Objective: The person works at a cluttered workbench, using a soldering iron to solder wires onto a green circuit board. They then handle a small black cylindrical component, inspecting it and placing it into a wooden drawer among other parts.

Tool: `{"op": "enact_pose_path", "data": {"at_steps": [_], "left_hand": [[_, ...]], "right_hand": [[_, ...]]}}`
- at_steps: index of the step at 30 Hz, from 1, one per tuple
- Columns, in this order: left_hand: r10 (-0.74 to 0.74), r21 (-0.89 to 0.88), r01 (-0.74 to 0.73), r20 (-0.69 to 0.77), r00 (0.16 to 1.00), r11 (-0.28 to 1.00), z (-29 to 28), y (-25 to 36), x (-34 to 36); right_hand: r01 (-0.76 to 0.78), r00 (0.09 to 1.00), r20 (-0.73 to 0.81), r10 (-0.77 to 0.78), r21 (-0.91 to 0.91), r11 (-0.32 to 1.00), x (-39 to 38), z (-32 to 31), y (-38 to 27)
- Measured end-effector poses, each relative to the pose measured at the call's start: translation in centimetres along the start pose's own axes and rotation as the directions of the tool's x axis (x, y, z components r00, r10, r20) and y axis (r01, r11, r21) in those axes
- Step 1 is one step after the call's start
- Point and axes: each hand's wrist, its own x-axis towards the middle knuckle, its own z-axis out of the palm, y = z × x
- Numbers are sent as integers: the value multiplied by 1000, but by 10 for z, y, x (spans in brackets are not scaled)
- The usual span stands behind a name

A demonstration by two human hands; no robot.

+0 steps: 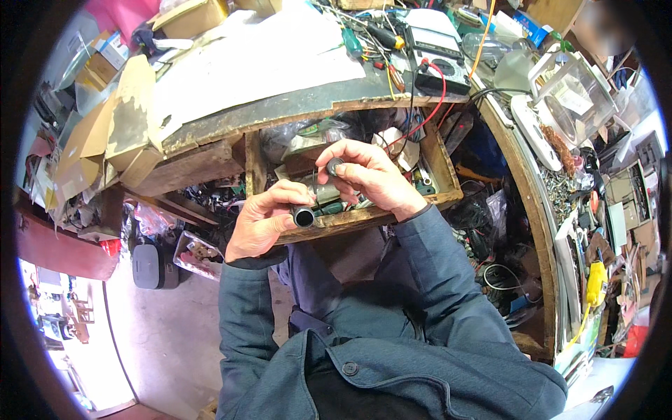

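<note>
My left hand (260,218) is closed around a short dark tube (303,218), whose round hollow end faces up towards me. Just above it and to the right, my right hand (381,178) pinches a small round dark cap (335,166) between thumb and fingers. The tube and the cap are apart. Both hands are over the front of a pulled-out wooden drawer (442,187), which holds plastic bags, small tools and loose parts. The inside of the tube looks dark, and I cannot tell what it contains.
On the workbench lie a large white sheet (245,66), an analog multimeter (437,66) with red and black leads, and a screwdriver (386,37). A torn cardboard box (129,112) stands at left. Cluttered shelving with a yellow tool (596,283) runs along the right.
</note>
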Motion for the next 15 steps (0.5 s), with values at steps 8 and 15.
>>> {"op": "enact_pose_path", "data": {"at_steps": [8, 15], "left_hand": [[-17, -23, 16, -24, 1000, 1000, -3, -4, 1], [-136, -52, 128, -200, 970, 990, 6, -1, 3]], "right_hand": [[27, 998, 50, -27, -8, 1000, 1, 1, 2], [91, 995, -35, -90, 17, 996, 2, 1, 2]]}}
